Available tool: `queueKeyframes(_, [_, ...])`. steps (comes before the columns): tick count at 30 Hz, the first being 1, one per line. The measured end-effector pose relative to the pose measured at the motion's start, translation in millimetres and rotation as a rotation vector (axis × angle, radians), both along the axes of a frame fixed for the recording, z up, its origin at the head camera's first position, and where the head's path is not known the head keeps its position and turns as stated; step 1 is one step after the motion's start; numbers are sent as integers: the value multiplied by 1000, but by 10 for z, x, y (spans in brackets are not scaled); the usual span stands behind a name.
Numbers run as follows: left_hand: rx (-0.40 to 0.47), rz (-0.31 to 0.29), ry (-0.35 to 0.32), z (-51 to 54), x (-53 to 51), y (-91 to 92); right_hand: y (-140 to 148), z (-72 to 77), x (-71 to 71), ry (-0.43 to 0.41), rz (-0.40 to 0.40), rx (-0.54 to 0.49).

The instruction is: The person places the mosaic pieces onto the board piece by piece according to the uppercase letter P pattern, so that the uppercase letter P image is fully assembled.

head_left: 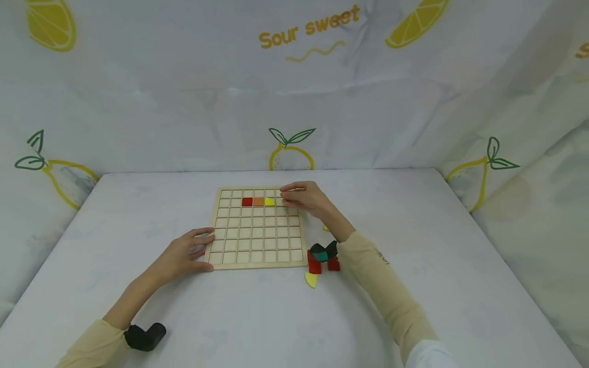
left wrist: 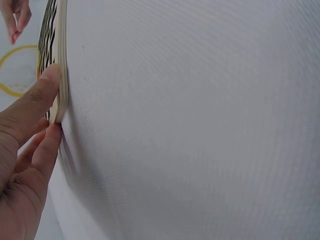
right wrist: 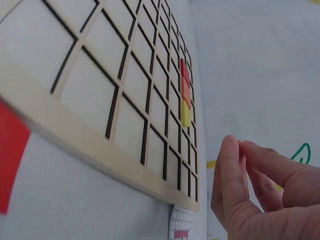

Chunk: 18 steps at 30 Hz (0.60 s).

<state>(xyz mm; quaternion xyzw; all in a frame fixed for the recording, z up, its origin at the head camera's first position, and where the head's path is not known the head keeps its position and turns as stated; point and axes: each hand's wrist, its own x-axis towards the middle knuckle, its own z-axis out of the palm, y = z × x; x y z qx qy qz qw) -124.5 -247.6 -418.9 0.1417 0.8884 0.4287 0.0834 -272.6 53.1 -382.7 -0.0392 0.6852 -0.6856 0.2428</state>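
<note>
A wooden grid board (head_left: 257, 265) lies on the table, with a red square (head_left: 247, 202), an orange square (head_left: 258, 201) and a yellow rounded piece (head_left: 269, 202) side by side near its far edge. My left hand (head_left: 186, 255) touches the board's near-left corner, fingers along the left edge and thumb at the front. In the left wrist view, that hand's thumb and fingers meet the board's edge (left wrist: 62, 95). Above the board's far-right part is my right hand (head_left: 308, 198). The right wrist view shows this hand (right wrist: 265, 190) with its fingertips close together and no piece visible between them.
Loose red pieces (head_left: 315, 263), a green piece (head_left: 323, 256) and a yellow piece (head_left: 311, 279) lie off the board's near-right corner, partly behind the right wrist strap. Another yellow piece (head_left: 326, 227) shows beside the right forearm. A small grid-printed card (right wrist: 181, 225) shows past the board.
</note>
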Motion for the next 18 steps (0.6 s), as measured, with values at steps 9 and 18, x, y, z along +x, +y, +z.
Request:
queueKeyframes(9, [-7, 9, -10, 23, 8, -15, 386, 3, 119, -12, 17, 102])
queueKeyframes(18, [-4, 13, -25, 22, 2, -12, 671, -45, 388, 5, 92, 236])
